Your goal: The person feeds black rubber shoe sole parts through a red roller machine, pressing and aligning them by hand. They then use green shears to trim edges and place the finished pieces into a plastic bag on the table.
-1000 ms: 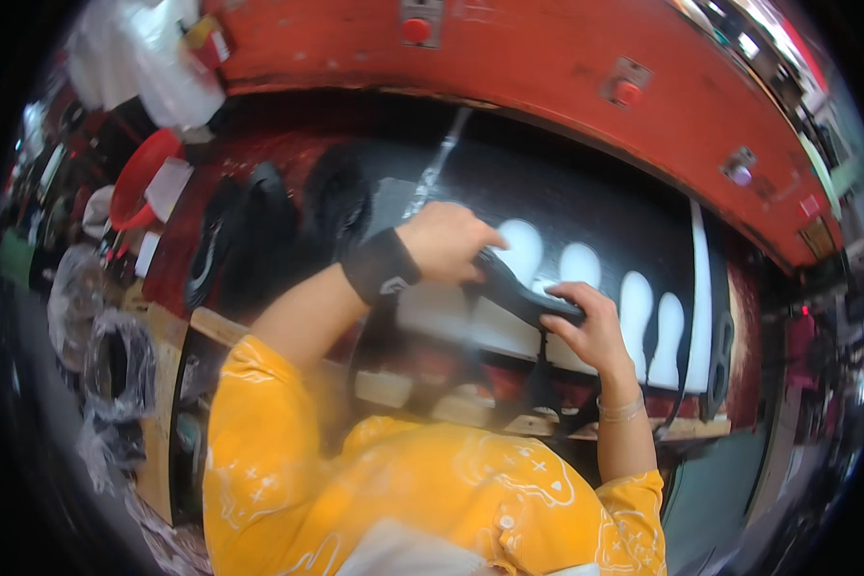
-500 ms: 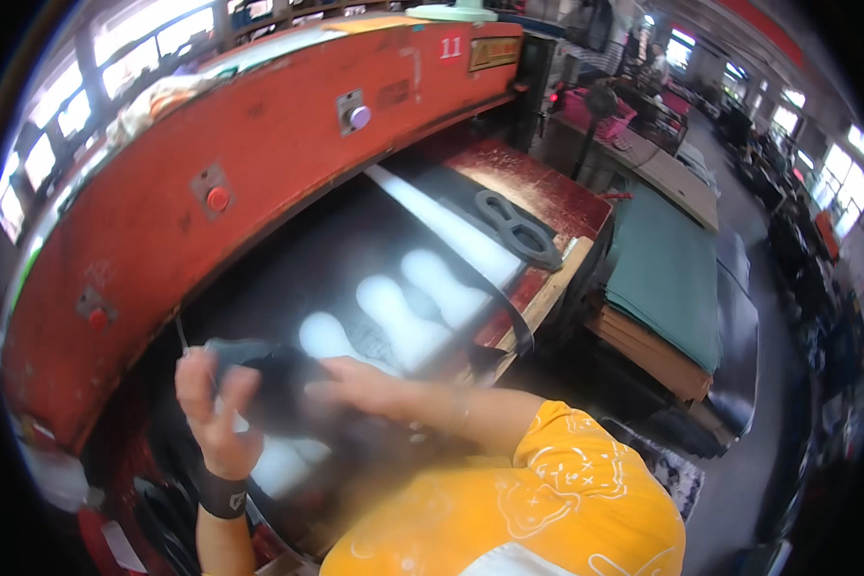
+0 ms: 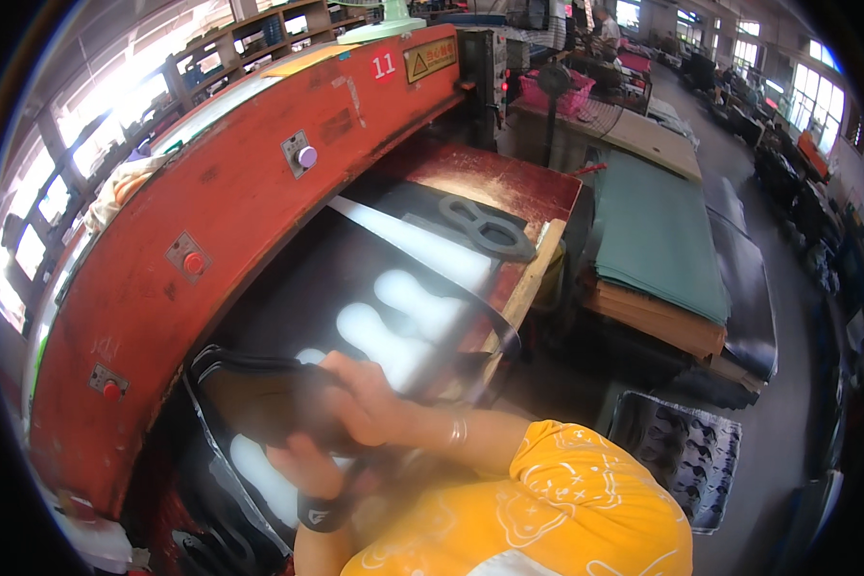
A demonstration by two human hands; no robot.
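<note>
Right hand, bracelet at the wrist, reaches across the body and closes over a dark cutting die; fingers blurred. Left hand, wrist in a black band, grips the die from below. The die sits on the black sheet beneath the red press.

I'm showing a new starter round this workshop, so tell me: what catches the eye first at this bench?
The big curved red press arm sweeps across the upper left, studded with small buttons. Under it lies a black sheet with pale sole-shaped holes, where the left hand and right hand are both on a dark sole-shaped cutter at lower left. A second cutter rests further along, and a stack of green sheets lies to the right.
</note>
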